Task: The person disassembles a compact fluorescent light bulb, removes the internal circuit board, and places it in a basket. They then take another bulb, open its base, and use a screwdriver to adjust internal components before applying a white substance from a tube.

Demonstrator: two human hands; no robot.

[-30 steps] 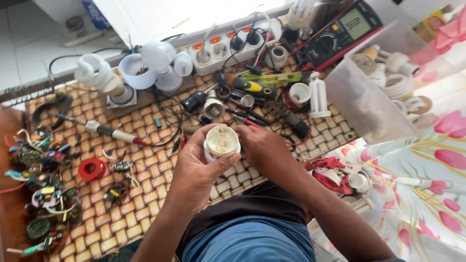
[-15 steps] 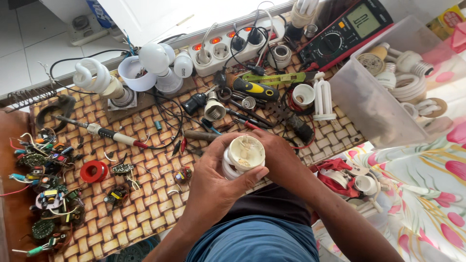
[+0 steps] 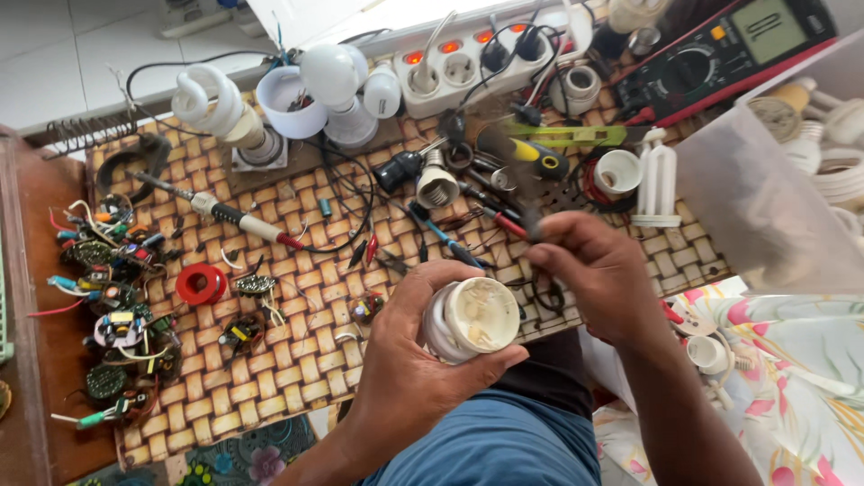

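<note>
Right now your left hand (image 3: 409, 360) is wrapped round a white lamp base (image 3: 470, 317), thumb under it and fingers curled over the far side, its round cream-coloured face turned up toward you. The base sits just off the near edge of the woven mat (image 3: 297, 360), over your lap.

Your right hand (image 3: 594, 279) hovers just right of the lamp base, not touching it; fingers pinched together on sth small and dark (blurred, can't tell what it is).

Rel. to the mat: a red-handled soldering iron (image 3: 225, 214) lies across its left-centre w/ a red tape roll (image 3: 201, 284) just below it. Small circuit boards (image 3: 112, 270) w/ coloured wires crowd the left edge. At the far edge sit a spiral lamp (image 3: 211, 103), a white globe bulb (image 3: 331, 76) and a white power strip (image 3: 477, 58) w/ lit red switches. A multimeter (image 3: 729, 49) lies at the far right corner, a clear plastic tub (image 3: 774, 193) of lamp parts beside it.
</note>
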